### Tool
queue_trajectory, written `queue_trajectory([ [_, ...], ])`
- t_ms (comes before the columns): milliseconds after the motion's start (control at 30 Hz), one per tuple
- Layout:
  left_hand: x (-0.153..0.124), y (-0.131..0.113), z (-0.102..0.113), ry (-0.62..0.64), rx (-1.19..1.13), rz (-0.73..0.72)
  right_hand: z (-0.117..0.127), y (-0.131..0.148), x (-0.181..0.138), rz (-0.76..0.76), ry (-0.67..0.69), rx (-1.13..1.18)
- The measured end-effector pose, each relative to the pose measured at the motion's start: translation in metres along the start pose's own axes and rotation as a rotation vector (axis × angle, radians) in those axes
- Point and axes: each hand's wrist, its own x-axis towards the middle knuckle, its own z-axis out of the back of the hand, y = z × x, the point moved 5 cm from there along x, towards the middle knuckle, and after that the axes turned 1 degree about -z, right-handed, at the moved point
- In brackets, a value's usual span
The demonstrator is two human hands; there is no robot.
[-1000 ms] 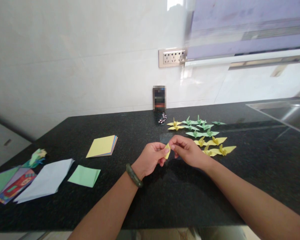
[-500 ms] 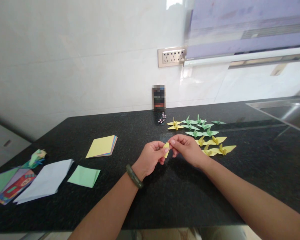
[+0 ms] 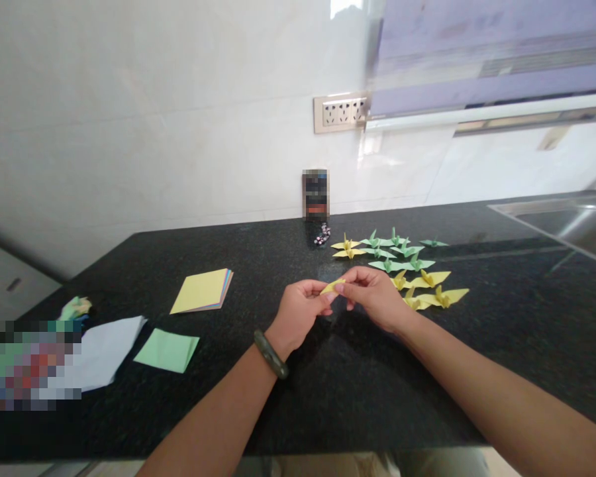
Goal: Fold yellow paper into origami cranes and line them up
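Observation:
A small folded piece of yellow paper (image 3: 332,287) is pinched between both hands above the dark counter. My left hand (image 3: 302,314) grips its left end with thumb and fingers; a dark green bangle (image 3: 271,354) circles that wrist. At the paper's right end, the thumb and fingers of my right hand (image 3: 372,297) are closed on it. Just beyond the right hand stand yellow paper cranes (image 3: 444,298), partly hidden by that hand. Green paper cranes (image 3: 388,265) sit in rows behind them, with more yellow cranes (image 3: 347,248) at the back left.
On the left lie a stack of coloured paper (image 3: 201,291), a green sheet (image 3: 167,350), white sheets (image 3: 110,351) and a crumpled paper bundle (image 3: 74,309). A blurred dark upright object (image 3: 316,195) leans at the wall near a beaded string (image 3: 322,234). A sink (image 3: 566,222) is at right.
The yellow paper has turned from nearly upright to a flatter slant. My right thumb now overlaps its right end, and the hands have shifted slightly. The cranes have not moved.

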Motion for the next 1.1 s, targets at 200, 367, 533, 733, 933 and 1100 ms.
queue_trajectory([
  [200,0.001,0.001,0.003,-0.010,0.025,-0.031,-0.005,0.003,0.000,0.016,0.107,-0.008],
  [367,-0.001,-0.007,0.002,0.017,0.173,-0.092,-0.004,0.005,-0.001,0.033,0.112,-0.087],
  [533,-0.004,-0.011,-0.002,0.046,0.211,-0.121,-0.004,0.004,-0.004,-0.004,0.022,-0.055],
  [733,-0.003,-0.002,-0.007,0.099,0.117,-0.047,-0.001,0.003,-0.001,-0.047,-0.046,0.108],
  [933,-0.004,-0.006,-0.004,0.066,0.148,-0.096,-0.001,0.004,0.000,-0.025,-0.039,0.203],
  [1100,-0.007,-0.011,-0.003,0.037,0.167,-0.165,-0.006,0.000,-0.002,-0.046,0.034,0.171],
])
